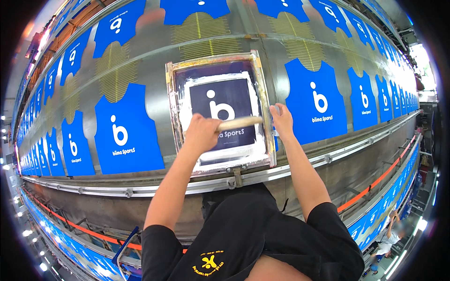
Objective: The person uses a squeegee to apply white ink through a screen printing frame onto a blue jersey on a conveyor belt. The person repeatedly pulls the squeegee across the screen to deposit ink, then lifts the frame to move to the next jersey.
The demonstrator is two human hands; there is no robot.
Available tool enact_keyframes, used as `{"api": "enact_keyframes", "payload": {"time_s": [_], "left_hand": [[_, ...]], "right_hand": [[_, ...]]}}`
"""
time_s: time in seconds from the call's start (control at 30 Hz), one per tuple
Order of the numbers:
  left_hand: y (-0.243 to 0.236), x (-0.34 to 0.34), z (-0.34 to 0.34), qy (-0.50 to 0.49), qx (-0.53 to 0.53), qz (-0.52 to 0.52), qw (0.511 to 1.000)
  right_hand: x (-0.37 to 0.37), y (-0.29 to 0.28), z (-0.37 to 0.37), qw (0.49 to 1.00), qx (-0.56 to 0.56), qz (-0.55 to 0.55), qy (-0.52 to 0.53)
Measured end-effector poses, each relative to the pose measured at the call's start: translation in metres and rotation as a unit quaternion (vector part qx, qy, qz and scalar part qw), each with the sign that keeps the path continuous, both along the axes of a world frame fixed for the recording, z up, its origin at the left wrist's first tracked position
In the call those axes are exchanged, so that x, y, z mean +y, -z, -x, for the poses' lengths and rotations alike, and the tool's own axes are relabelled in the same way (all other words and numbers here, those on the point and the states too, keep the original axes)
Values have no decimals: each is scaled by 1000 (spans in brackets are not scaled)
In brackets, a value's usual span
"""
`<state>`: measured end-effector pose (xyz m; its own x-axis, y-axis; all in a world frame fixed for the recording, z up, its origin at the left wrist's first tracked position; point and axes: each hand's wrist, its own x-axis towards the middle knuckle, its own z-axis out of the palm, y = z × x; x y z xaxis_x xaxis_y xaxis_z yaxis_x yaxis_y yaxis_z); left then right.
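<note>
A screen-printing frame [172, 93] lies on the long metal table in front of me. Its dark mesh [206, 100] carries a white design, with white ink smeared around it. My left hand [202, 133] is closed around the left part of a squeegee [241, 122] with a pale wooden handle, which lies across the lower half of the mesh. The squeegee's blade is hidden beneath. At the frame's right side, my right hand [282, 121] is closed on the rim, its fingers partly hidden. Under the frame, only a sliver of blue cloth shows near that hand.
Blue shirt pieces with white prints lie flat on both sides, one to the left [126, 140] and one to the right [316, 103]. More line the far side. A metal rail [304, 163] runs along the table's near edge. Another person [388, 241] stands far off at lower right.
</note>
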<state>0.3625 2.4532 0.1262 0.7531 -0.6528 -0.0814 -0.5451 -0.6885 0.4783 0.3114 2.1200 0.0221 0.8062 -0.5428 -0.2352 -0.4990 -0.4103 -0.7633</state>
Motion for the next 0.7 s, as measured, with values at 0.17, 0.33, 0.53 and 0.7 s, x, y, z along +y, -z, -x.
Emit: {"api": "enact_keyframes", "payload": {"time_s": [0.17,0.33,0.53,0.7], "left_hand": [[6,-8,-104,-4,-46,25,999],[13,-11,-157,-16,-24,-10,1000],[12,-7,-149,-38,-24,27,999],[24,5,-81,-28,-40,56,997]], "right_hand": [[2,-20,-4,992,64,-104,21],[4,-37,-4,993,47,-100,39],[10,-52,-5,996,11,-82,36],[12,-60,-6,996,-18,-76,30]]}}
